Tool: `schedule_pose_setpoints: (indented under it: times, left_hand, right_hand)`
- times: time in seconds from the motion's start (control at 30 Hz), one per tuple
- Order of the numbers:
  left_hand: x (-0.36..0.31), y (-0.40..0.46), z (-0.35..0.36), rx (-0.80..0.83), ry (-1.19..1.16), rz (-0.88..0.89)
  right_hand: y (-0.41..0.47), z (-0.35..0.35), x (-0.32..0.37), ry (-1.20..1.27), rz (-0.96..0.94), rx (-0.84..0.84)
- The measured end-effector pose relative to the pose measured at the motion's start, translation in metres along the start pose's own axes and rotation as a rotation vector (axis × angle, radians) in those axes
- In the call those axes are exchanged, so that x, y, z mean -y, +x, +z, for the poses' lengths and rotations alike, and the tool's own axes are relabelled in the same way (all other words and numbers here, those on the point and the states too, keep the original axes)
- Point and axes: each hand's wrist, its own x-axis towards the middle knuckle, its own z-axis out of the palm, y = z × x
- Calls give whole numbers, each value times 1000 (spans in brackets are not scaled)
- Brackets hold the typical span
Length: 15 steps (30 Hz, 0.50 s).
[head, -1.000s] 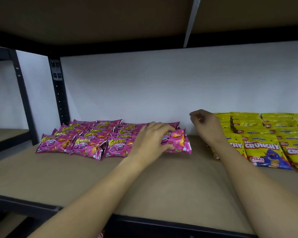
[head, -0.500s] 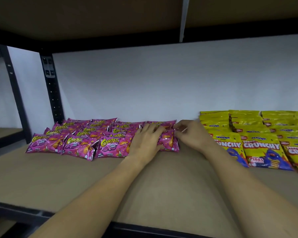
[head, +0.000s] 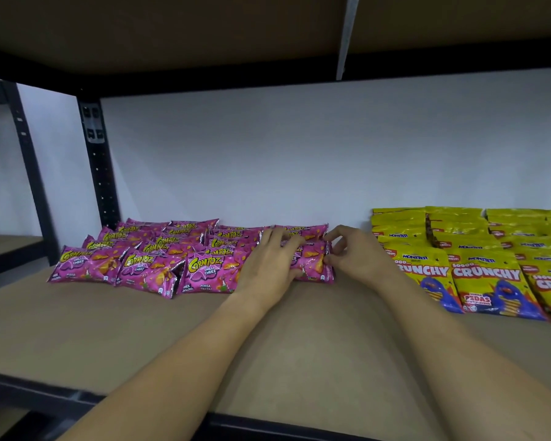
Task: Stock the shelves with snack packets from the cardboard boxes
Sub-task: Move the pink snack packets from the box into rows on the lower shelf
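Observation:
Several pink Corntoz packets [head: 147, 262] lie in rows on the brown shelf board [head: 140, 329] against the white back wall. My left hand [head: 269, 265] lies flat, fingers straight, on the rightmost front pink packet [head: 314, 265]. My right hand [head: 353, 254] touches that packet's right edge, with the fingertips curled at the seam. Yellow Crunchy packets [head: 487, 275] are stacked in rows to the right of my right hand. No cardboard box is in view.
The shelf above [head: 204, 30] hangs low overhead. A black perforated upright [head: 97, 160] stands at the left rear corner, with another shelf bay [head: 7, 246] beyond it. Bare board stretches from the packets to the black front rail [head: 45, 389].
My right hand came down from beside the yellow packets to the pink packet's right edge. The left hand stayed on the packet, which shifted slightly toward the pink rows.

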Motion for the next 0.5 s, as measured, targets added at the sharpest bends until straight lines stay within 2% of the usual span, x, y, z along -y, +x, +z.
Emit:
schedule_pose_setpoints:
  times: [0.3,0.5]
  left_hand:
    - [-2,-1,-3,28,36,-4]
    - [-6,-6,-17,72,27,5]
  right_hand:
    - [-2,3,6,4,-8,10]
    - [-4,-1,12,9,5,-67]
